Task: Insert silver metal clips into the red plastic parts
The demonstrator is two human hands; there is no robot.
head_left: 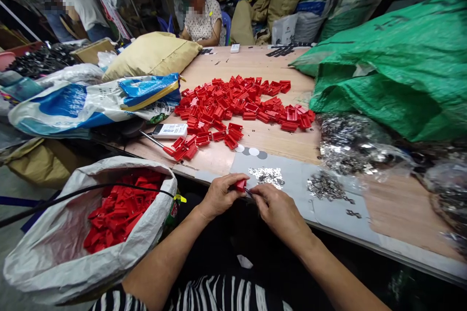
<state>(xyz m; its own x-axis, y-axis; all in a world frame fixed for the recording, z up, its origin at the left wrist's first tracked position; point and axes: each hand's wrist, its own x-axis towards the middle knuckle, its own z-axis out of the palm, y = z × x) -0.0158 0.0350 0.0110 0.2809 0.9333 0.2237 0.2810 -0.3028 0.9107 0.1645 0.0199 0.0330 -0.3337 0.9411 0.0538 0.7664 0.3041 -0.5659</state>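
Observation:
Just past the table's front edge, my left hand (221,196) is closed on a small red plastic housing (241,185), pinched between thumb and fingers. My right hand (276,205) meets it from the right, its thumb and forefinger closed on a thin dark piece (248,191) that touches the housing. The piece is too small to name, and fingers hide part of it. Right behind my hands lies a patch of flat shiny metal pieces (268,176) on a grey sheet (292,167). Farther right is a heap of small metal clips (326,185).
Red housings (233,102) are heaped mid-table. A white sack (47,252) of more housings stands at my left. Bags of metal parts (357,148) and a green sack (386,68) occupy the right. A white-and-blue sack (91,107) lies left. Another person (206,22) sits opposite.

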